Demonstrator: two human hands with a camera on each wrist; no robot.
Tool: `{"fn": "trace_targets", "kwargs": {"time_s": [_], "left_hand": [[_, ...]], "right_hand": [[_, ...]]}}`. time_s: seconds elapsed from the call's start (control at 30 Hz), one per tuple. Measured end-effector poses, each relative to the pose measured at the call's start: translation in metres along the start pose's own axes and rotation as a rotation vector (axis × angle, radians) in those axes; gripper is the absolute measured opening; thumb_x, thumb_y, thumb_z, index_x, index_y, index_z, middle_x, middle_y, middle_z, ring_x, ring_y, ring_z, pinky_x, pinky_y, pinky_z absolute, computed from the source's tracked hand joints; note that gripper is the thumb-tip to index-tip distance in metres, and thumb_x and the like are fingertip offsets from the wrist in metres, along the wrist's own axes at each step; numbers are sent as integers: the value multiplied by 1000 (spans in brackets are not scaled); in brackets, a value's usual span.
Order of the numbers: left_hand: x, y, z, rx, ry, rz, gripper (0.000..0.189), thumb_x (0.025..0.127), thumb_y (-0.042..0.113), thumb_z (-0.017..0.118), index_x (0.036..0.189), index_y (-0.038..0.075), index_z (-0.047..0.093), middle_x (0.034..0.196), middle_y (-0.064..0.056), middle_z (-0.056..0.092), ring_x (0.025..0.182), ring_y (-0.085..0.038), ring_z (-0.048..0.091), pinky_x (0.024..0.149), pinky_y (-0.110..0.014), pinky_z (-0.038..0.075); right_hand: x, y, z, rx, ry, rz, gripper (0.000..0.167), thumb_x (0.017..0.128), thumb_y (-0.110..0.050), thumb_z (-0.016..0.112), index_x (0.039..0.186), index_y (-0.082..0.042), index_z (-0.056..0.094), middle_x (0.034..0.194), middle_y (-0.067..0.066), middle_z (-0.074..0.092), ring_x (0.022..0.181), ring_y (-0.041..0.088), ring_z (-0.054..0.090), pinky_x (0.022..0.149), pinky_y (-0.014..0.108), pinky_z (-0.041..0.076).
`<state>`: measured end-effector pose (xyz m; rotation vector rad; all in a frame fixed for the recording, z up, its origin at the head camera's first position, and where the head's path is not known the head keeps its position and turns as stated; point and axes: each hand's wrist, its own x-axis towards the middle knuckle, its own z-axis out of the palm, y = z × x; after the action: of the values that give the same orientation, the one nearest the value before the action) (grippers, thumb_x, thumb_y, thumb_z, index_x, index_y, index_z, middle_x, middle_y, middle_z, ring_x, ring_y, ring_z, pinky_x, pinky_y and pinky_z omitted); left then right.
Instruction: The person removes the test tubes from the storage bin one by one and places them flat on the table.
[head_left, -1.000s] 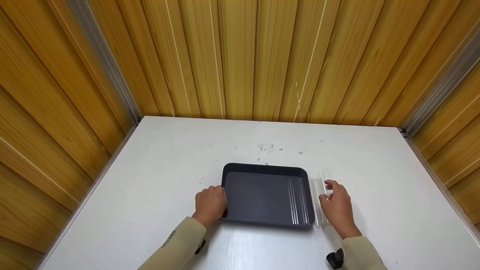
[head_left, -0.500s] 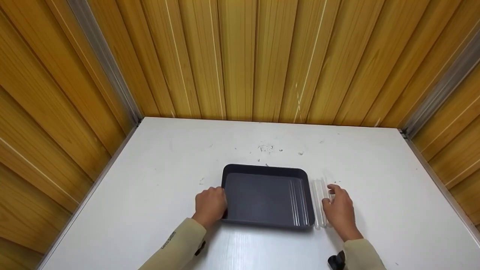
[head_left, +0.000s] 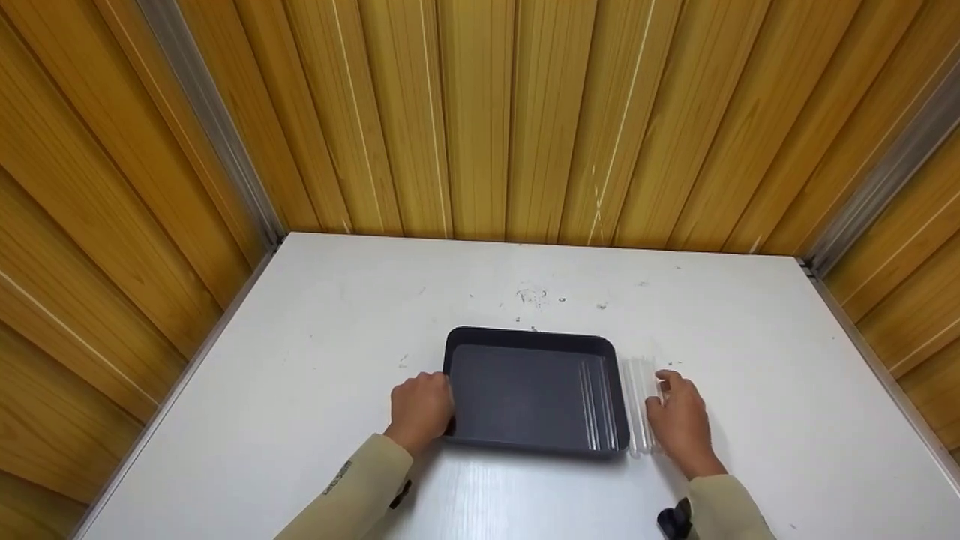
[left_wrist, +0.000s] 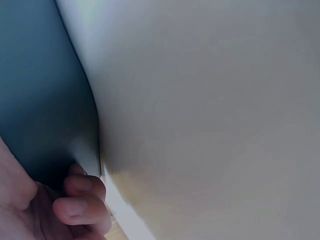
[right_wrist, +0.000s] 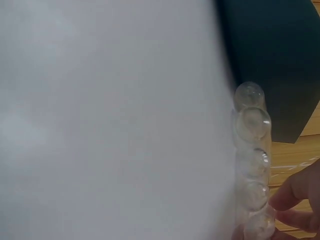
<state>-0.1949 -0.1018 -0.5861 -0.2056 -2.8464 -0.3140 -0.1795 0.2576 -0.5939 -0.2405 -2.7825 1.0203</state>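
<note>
A dark grey rectangular tray [head_left: 510, 397] lies on the white table. My left hand [head_left: 421, 406] grips its left rim; in the left wrist view the curled fingers [left_wrist: 82, 207] sit at the tray's wall. Several clear round-bottomed test tubes [head_left: 636, 405] lie side by side along the tray's right side. At the outer end of that row is my right hand [head_left: 681, 420], thumb and fingers bent around the outermost tube [right_wrist: 260, 226]. Long, clear shapes with bright lines [head_left: 591, 405] show inside the tray's right part.
The white tabletop [head_left: 315, 360] has dark scuff marks [head_left: 532, 296] behind the tray. Wood-patterned panels [head_left: 480, 120] rise at the back and both sides, with grey metal posts [head_left: 217, 127] in the corners.
My right hand has shifted slightly right and lowered the tube it holds to the outer side of the row. The left hand and tray stay put.
</note>
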Motion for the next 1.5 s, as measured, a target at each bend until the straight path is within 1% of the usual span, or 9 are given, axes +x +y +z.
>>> {"fn": "trace_targets", "kwargs": {"time_s": [0.1, 0.2, 0.4, 0.57, 0.7, 0.87, 1.2, 1.33, 1.5], "left_hand": [[0, 0, 0, 2, -4, -1, 29, 92, 13, 54, 65, 5, 61, 61, -12, 61, 52, -31, 60, 43, -42, 43], [0, 0, 0, -1, -3, -2, 29, 92, 14, 54, 65, 6, 60, 61, -12, 62, 52, -31, 60, 43, -42, 42], [1, 0, 0, -5, 7, -6, 29, 92, 14, 54, 64, 6, 60, 62, -13, 63, 53, -32, 60, 44, -42, 42], [1, 0, -1, -3, 15, 1, 28, 90, 13, 55, 64, 6, 60, 61, -12, 63, 52, -31, 60, 44, -42, 42], [0, 0, -1, -5, 14, 8, 29, 90, 12, 55, 62, 7, 59, 58, -11, 60, 49, -28, 58, 42, -40, 41], [0, 1, -1, 2, 16, 15, 31, 91, 12, 55, 60, 8, 58, 55, -11, 57, 46, -28, 55, 40, -39, 39], [1, 0, 1, -1, -4, 5, 31, 92, 13, 53, 62, 8, 58, 57, -11, 59, 48, -28, 57, 41, -39, 39], [1, 0, 1, -1, -6, 3, 31, 92, 13, 53, 62, 7, 59, 58, -11, 60, 49, -28, 58, 41, -39, 40], [1, 0, 0, 0, 13, 8, 29, 91, 13, 54, 63, 6, 60, 60, -12, 61, 51, -30, 59, 42, -41, 41]], "right_hand": [[1, -1, -1, -13, -10, 6, 44, 89, -6, 51, 132, 5, 48, 118, 27, 55, 96, 34, 58, 79, 47, 46], [1, -3, -2, -30, -6, 7, 44, 90, -7, 51, 132, 4, 49, 119, 26, 56, 96, 34, 58, 78, 47, 47], [-1, -11, -3, -83, 50, -8, 40, 91, -7, 52, 130, 2, 51, 119, 24, 57, 104, 38, 58, 81, 51, 47], [-1, -20, -1, -108, 89, -47, 38, 92, -8, 54, 129, 0, 53, 116, 22, 59, 101, 37, 59, 78, 50, 49], [-1, -24, -1, -95, 98, -81, 36, 91, -7, 53, 127, 0, 54, 114, 21, 60, 100, 36, 60, 77, 50, 49], [-2, -29, 0, -66, 90, -91, 36, 91, -7, 52, 126, 0, 54, 114, 21, 60, 99, 34, 61, 78, 49, 49], [-2, -39, 0, -36, 58, -76, 36, 92, -6, 53, 128, 0, 54, 114, 20, 61, 96, 31, 60, 79, 46, 48], [-2, -43, 1, -31, 62, -78, 35, 92, -6, 54, 127, 0, 55, 113, 20, 61, 94, 30, 60, 78, 44, 47], [-3, -46, 3, -18, 70, -97, 34, 91, -5, 54, 125, 0, 56, 110, 18, 62, 91, 28, 60, 77, 42, 47]]}}
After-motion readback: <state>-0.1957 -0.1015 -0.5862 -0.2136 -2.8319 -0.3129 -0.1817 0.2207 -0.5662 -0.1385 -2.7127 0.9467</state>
